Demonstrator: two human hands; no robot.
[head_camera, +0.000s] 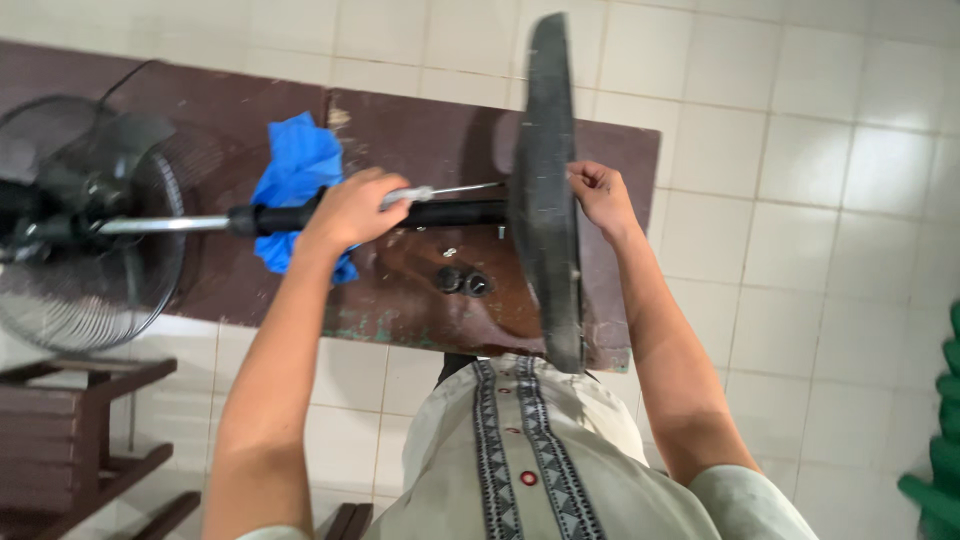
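your left hand (352, 208) is wrapped in a closed grip around the black pole (440, 213) of a pedestal fan lying on its side across a worn brown tabletop (400, 130). a thin silver tool (450, 189) sticks out of the same fist toward 3 o'clock; whether it touches the pole cannot be told. your right hand (603, 195) has its fingers curled together against the far face of the round black base (548, 190), which stands on edge at the 3 o'clock end of the pole; what those fingers pinch, if anything, is hidden.

toward 9 o'clock the pole narrows to a bare metal tube (165, 225) that runs into the fan's wire cage (90, 220), which overhangs the tabletop's edge. a crumpled blue cloth (298, 165) lies under the pole, just beside your left wrist. two small dark round parts (462, 282) sit on the tabletop at 6 o'clock of the pole, close to the base.

the tabletop's surface is scuffed, with greenish paint showing along the near edge. the floor (850, 150) is pale square tile. a dark wooden bench (80, 420) stands at 7 o'clock, and green plastic (940, 450) shows at the frame's 4 o'clock edge.
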